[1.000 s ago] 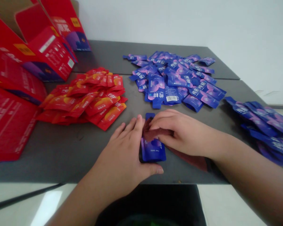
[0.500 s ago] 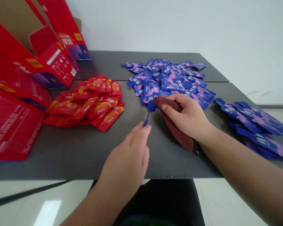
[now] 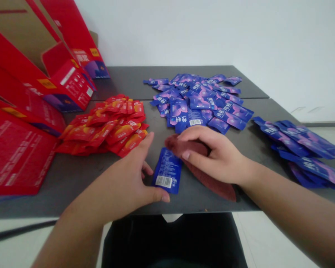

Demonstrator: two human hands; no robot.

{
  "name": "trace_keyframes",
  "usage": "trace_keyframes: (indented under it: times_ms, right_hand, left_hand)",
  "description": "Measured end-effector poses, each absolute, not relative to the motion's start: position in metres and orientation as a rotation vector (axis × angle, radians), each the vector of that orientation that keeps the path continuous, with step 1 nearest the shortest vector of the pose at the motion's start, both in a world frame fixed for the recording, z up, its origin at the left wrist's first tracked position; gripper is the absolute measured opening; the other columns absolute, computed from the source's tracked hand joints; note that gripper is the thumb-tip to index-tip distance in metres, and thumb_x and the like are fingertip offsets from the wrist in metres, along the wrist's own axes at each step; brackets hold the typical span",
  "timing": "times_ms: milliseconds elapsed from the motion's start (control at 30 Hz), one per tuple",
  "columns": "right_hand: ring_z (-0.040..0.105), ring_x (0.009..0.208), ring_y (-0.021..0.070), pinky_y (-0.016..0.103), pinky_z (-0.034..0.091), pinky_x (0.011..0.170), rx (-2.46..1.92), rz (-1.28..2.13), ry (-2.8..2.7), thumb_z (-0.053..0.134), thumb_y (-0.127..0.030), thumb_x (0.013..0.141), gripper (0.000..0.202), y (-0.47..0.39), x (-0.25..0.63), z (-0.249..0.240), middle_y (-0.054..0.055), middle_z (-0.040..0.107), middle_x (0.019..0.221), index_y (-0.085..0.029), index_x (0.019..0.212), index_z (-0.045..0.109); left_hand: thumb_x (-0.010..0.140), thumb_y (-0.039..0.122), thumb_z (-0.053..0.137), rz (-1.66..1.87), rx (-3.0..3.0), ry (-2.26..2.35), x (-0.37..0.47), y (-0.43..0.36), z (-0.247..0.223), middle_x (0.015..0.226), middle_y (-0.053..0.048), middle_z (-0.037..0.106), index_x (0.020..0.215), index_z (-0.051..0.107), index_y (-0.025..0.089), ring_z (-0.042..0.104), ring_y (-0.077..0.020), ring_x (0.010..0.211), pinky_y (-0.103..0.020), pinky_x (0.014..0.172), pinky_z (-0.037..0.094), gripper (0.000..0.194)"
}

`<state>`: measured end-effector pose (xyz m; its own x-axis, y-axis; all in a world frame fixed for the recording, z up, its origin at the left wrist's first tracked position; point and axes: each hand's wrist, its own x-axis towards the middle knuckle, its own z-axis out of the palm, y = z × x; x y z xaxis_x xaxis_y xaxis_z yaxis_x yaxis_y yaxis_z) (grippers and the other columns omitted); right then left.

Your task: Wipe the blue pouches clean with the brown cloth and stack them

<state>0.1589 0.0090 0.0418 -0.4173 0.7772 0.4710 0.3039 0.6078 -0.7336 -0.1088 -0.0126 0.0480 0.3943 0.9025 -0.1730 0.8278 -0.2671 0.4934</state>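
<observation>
A small blue sachet [image 3: 169, 169] lies flat on the grey table, its printed back and barcode facing up. Beside it is my left hand [image 3: 131, 178], fingers spread apart, the thumb at the sachet's lower edge and a fingertip near its left side. My right hand [image 3: 212, 154] grips a bunched brown cloth [image 3: 209, 182], whose tip reaches the sachet's upper right corner. Just beyond both hands is a loose pile of blue-and-purple sachets [image 3: 203, 98].
Red-and-orange sachets [image 3: 108, 126] are heaped left of my left hand. Red cardboard boxes [image 3: 19, 149], at least one open, stand along the left side. A smaller stack of blue sachets [image 3: 304, 145] lies at the right. The table's front edge runs close below my hands.
My left hand has gone from pinching a blue sachet edge-on to spreading beside one that lies back side up, nearer me. My right hand and the cloth have moved left and closer.
</observation>
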Motion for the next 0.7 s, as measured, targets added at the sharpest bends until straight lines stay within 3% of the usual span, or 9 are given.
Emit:
trace_keyframes:
  times_ms: [133,367,567,633,700]
  right_hand:
    - [0.072,0.111,0.019,0.035,0.053,0.106,-0.611,0.916,-2.356,0.074,-0.011,0.094,0.021,-0.004,0.139,0.047,0.004,0.078,0.115,-0.021,0.113,0.076]
    - [0.071,0.108,0.0217,0.042,0.048,0.105,-1.016,0.674,-2.461,0.067,-0.013,0.101,0.022,0.004,0.132,0.047,0.001,0.078,0.11,-0.026,0.11,0.082]
    - [0.071,0.102,0.0255,0.042,0.052,0.097,-1.292,0.495,-2.374,0.066,-0.016,0.098,0.016,0.016,0.135,0.04,0.006,0.077,0.105,-0.02,0.106,0.08]
    - [0.071,0.102,0.0257,0.042,0.053,0.094,-1.346,0.459,-2.296,0.066,-0.017,0.099,0.017,0.019,0.137,0.04,0.006,0.078,0.106,-0.02,0.106,0.08]
    - [0.073,0.101,0.0258,0.041,0.054,0.093,-1.341,0.439,-2.214,0.067,-0.018,0.098,0.016,0.02,0.141,0.039,0.006,0.079,0.107,-0.021,0.106,0.08]
  left_hand:
    - [0.066,0.064,0.097,0.01,2.348,1.291,-0.098,-0.001,0.057,0.147,-0.016,0.07,0.175,0.018,0.021,0.071,-0.0388,0.129,-0.046,0.101,0.058,0.141]
    - [0.068,0.077,0.089,-0.032,2.378,1.405,-0.09,-0.004,0.049,0.155,-0.02,0.064,0.176,0.009,0.018,0.07,-0.0439,0.13,-0.051,0.097,0.059,0.147]
    - [0.067,0.078,0.089,0.033,2.363,1.375,-0.1,-0.006,0.047,0.153,-0.023,0.064,0.176,0.01,0.014,0.07,-0.0454,0.128,-0.053,0.098,0.058,0.149]
    - [0.077,0.082,0.079,0.078,2.337,1.301,-0.105,-0.005,0.048,0.15,-0.024,0.065,0.176,0.014,0.012,0.07,-0.0446,0.128,-0.053,0.099,0.058,0.137]
    - [0.096,0.076,0.06,0.126,2.329,1.245,-0.109,-0.005,0.049,0.153,-0.023,0.064,0.175,0.021,0.013,0.068,-0.042,0.132,-0.054,0.104,0.057,0.108]
